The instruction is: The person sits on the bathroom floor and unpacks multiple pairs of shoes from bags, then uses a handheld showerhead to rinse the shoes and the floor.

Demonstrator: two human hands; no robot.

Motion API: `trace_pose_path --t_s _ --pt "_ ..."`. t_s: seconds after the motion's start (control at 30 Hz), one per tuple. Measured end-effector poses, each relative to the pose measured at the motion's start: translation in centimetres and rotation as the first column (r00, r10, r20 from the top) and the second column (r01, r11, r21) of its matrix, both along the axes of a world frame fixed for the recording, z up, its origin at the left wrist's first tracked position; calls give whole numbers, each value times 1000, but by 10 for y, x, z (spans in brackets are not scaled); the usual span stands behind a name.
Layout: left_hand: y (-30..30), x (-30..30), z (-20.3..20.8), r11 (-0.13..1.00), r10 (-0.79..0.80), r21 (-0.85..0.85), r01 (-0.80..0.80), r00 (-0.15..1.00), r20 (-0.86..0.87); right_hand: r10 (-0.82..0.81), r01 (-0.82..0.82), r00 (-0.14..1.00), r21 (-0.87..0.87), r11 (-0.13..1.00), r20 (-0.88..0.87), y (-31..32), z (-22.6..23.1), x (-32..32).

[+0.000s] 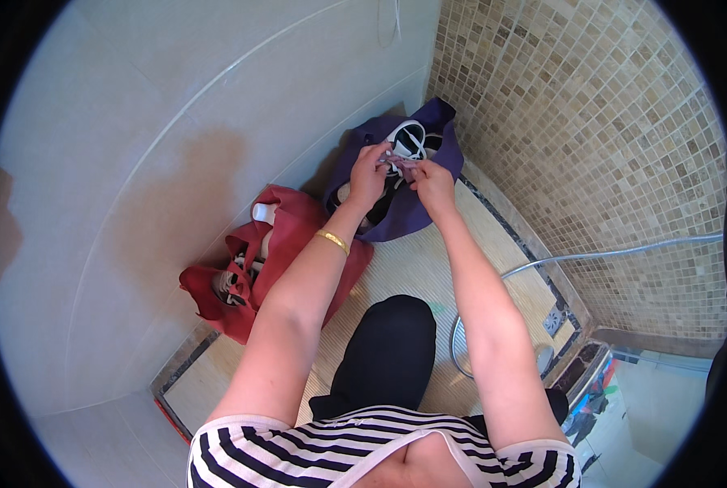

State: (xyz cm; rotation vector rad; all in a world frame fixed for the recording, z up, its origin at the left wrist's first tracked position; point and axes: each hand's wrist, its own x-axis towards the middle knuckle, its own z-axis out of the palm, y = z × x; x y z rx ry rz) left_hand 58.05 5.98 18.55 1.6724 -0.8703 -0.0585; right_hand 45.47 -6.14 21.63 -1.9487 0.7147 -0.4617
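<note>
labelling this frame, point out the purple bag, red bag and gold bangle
purple bag (404, 213), head view, lower front cloth
red bag (298, 220), head view, upper cloth
gold bangle (331, 241), head view, band on left wrist

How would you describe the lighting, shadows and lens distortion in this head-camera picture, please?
Head view: even, soft light with no harsh glare; a broad dim shadow falls on the pale wall left of the red bag. Fisheye bending curves the wall joints and the silver hose, and a black rim rings the frame. The left hand and right hand over the purple bag look slightly soft.
</note>
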Motion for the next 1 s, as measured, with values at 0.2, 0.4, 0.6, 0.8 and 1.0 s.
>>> trace_pose_path --t_s 0.2,0.4,0.6,0.8,1.0 --pt "12 -24 7 974 -46 227 21 994 104 -168 -61 913 530 846 372 44 -11 -41" --pt "26 -40 22 966 -173 214 148 979 106 -225 -47 910 626 778 348 49 -13 -72" --pt "4 -45 37 983 -23 183 -26 966 258 -98 -63 943 458 887 319 43 -17 -70" --pt "-6 -52 51 954 130 -257 -153 986 -102 -54 13 963 155 988 262 19 8 -48" --pt "-2 -39 138 965 -94 -260 -42 867 -489 62 -141 971 -342 929 -233 12 12 -46"
